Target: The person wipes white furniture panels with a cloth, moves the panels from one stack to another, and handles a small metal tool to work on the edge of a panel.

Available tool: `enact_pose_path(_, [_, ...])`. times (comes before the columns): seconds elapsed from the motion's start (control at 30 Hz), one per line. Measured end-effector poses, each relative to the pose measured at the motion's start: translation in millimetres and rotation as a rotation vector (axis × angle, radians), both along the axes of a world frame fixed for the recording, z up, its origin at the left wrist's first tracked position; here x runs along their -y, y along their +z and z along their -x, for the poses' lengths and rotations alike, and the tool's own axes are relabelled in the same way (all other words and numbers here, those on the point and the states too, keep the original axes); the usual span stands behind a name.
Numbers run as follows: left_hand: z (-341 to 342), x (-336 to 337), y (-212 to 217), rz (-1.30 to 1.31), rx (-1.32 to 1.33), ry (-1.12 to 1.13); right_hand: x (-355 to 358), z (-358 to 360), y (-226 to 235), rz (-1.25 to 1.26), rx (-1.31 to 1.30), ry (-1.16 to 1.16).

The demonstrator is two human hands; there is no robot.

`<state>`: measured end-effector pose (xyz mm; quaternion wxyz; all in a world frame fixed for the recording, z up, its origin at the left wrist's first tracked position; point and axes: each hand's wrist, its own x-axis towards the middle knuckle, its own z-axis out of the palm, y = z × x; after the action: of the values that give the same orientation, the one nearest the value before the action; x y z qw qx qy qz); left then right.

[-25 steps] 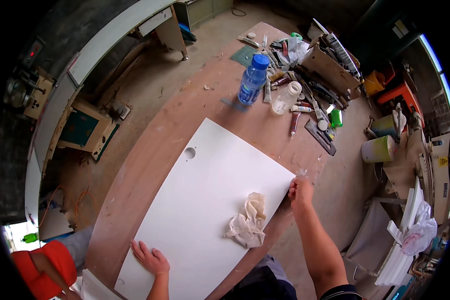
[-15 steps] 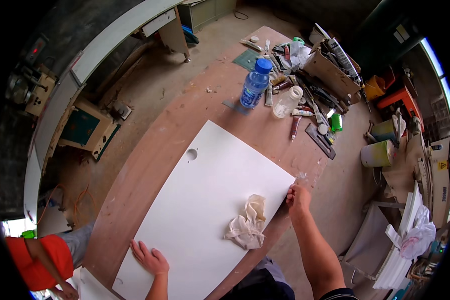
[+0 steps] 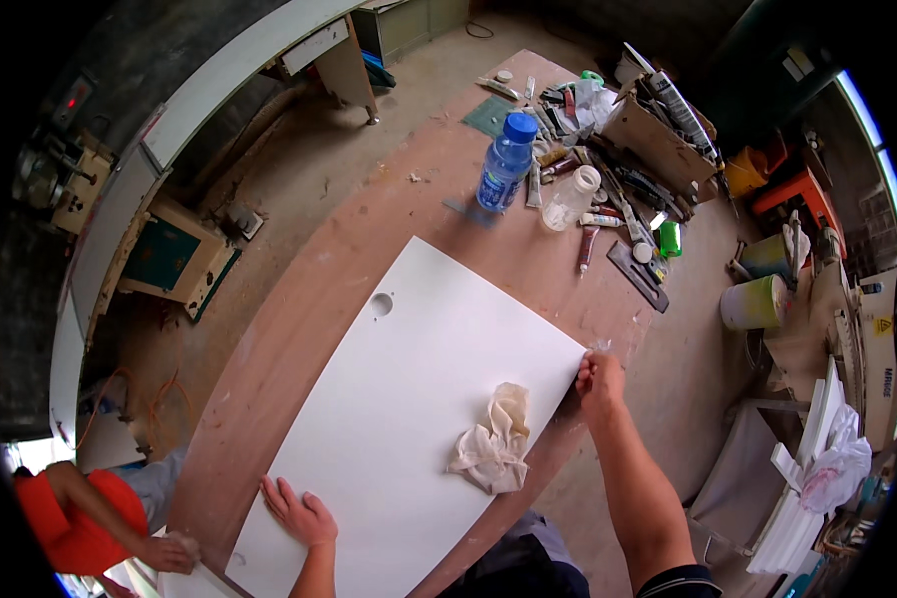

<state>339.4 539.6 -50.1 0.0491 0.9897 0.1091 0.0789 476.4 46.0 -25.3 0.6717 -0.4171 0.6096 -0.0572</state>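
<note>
A large white panel (image 3: pixel 369 429) lies flat across the brown worktable, with a round recess (image 3: pixel 381 304) and small holes near its far left edge. My left hand (image 3: pixel 302 514) rests on the panel's near left side, fingers spread. At the far right corner, my right hand (image 3: pixel 600 384) is closed, its bent fingers against the panel's edge. Whatever is between those fingers, if anything, is hidden. A crumpled off-white cloth (image 3: pixel 493 441) sits on the panel between my hands, touched by neither.
Beyond the panel stand a blue-capped bottle (image 3: pixel 505 164) and an open clear bottle (image 3: pixel 570 199). Several tubes and tools crowd around a cardboard box (image 3: pixel 653 140) on the worktable (image 3: pixel 299 289). At lower left, another person in orange (image 3: pixel 80 523) holds something pale beside a white board.
My right hand has slid slightly farther along the panel's edge, up to the corner. My left hand and the cloth stay put. The other person's hand has moved toward the table.
</note>
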Motion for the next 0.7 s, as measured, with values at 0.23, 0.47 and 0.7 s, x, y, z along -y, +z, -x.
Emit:
enact_pose_path(0.23, [-0.5,-0.2,-0.8,-0.001,0.006,0.004,-35.6,57.5,1.4,0.113,0.027,0.274])
enact_pose_path(0.47, [0.2,-0.4,-0.1,-0.011,-0.004,0.004,-142.6,114.1,62.1,1.022,0.257,1.264])
enact_pose_path(0.7, [0.0,-0.7,-0.2,0.001,-0.008,0.023,-71.8,94.1,9.8,0.744,0.153,0.765])
